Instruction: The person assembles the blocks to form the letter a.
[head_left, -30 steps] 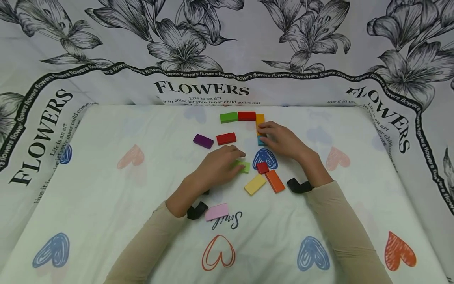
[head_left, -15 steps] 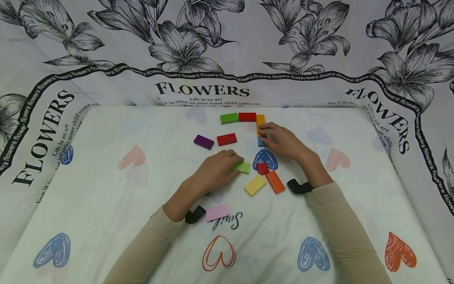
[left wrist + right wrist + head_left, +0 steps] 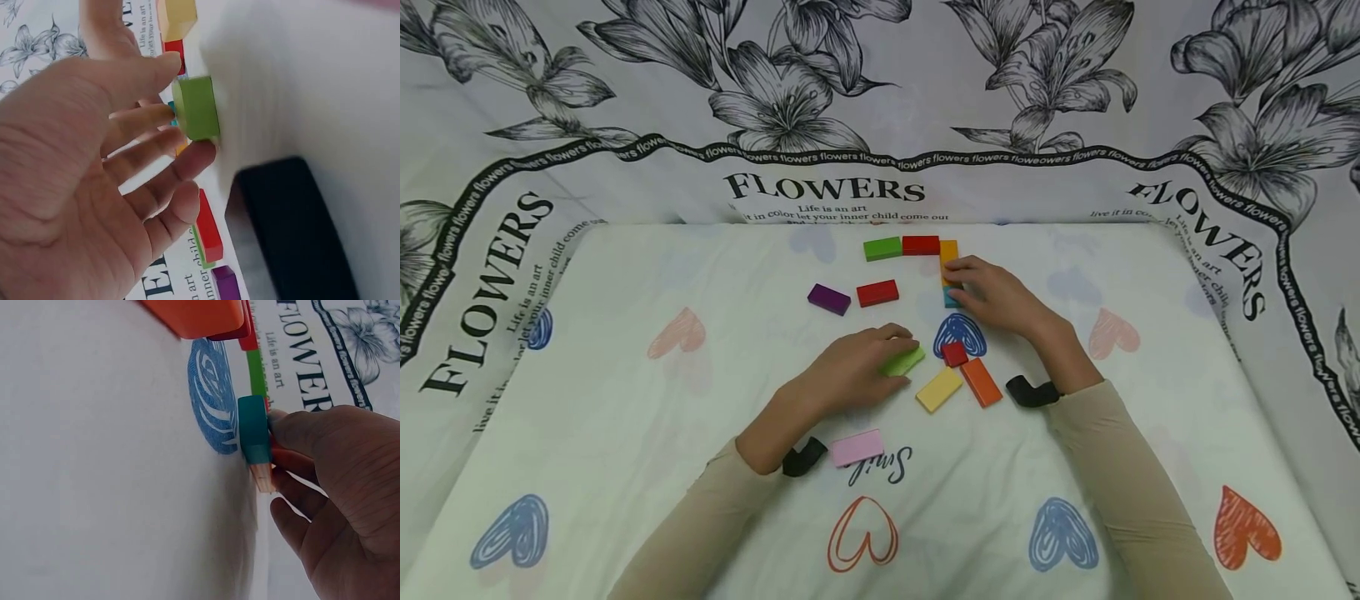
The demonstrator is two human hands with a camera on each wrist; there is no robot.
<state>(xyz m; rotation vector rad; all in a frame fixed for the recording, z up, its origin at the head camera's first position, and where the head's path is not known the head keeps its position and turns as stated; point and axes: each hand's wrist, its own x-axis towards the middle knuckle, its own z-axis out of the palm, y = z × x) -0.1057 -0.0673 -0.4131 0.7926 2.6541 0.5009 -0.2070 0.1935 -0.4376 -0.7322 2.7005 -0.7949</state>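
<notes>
My left hand [image 3: 853, 367] pinches a light green block [image 3: 904, 361] between thumb and fingers, near the middle of the cloth. In the left wrist view the green block [image 3: 197, 107] shows its end face, with the thumb at one edge and fingers at the other. Further back, my right hand [image 3: 1000, 296] touches two blocks set end to end. Its thumb rests on the blue block [image 3: 951, 298] and its index finger on the yellow-orange block [image 3: 949, 250]. In the right wrist view the thumb meets the teal-looking blue block [image 3: 253, 428], the other fingers loosely bent.
A red block [image 3: 921, 245] and a green block [image 3: 882, 248] continue the row leftward. Another red block [image 3: 877, 292] and a purple block [image 3: 829, 299] lie left. Nearer are a small red block [image 3: 954, 354], orange block [image 3: 981, 382], yellow block [image 3: 938, 390] and pink block [image 3: 857, 448].
My left hand has come nearer and closed its fingers on the light green block, which has turned and shifted slightly left. The right hand stays where it was.
</notes>
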